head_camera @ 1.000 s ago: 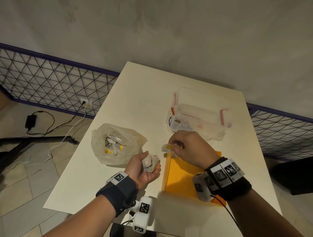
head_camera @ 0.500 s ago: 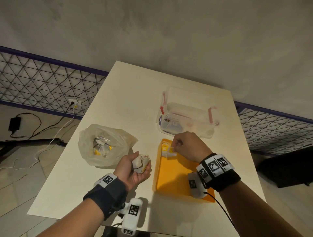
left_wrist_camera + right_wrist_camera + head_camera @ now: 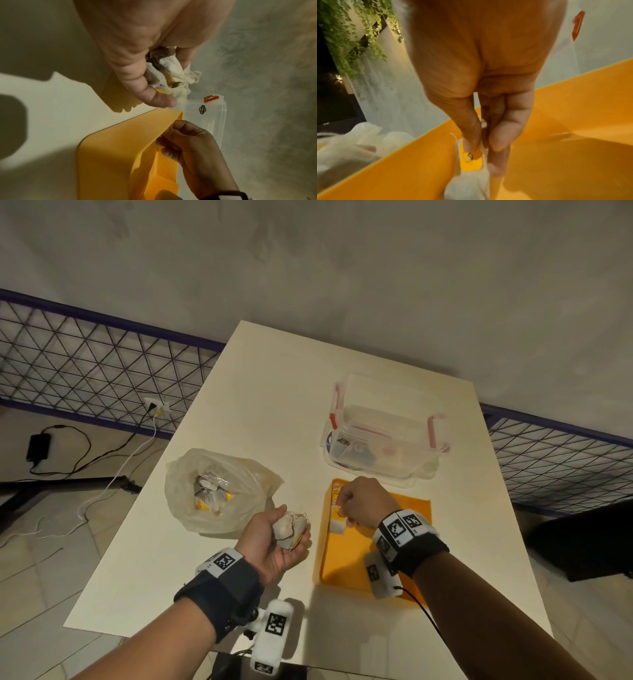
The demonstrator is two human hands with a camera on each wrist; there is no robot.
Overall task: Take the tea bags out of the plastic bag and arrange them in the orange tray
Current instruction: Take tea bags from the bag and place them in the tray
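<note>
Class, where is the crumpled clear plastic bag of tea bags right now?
In the head view the crumpled clear plastic bag sits on the white table's left side, just beyond the left hand, across from the orange tray.

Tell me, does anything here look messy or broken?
Nothing is broken or spilled. The only untidy thing is the bunch of tea bags scrunched in the left hand, strings tangled. The right hand pinches one tea bag over the orange tray. The plastic bag lies open, more inside.
</note>
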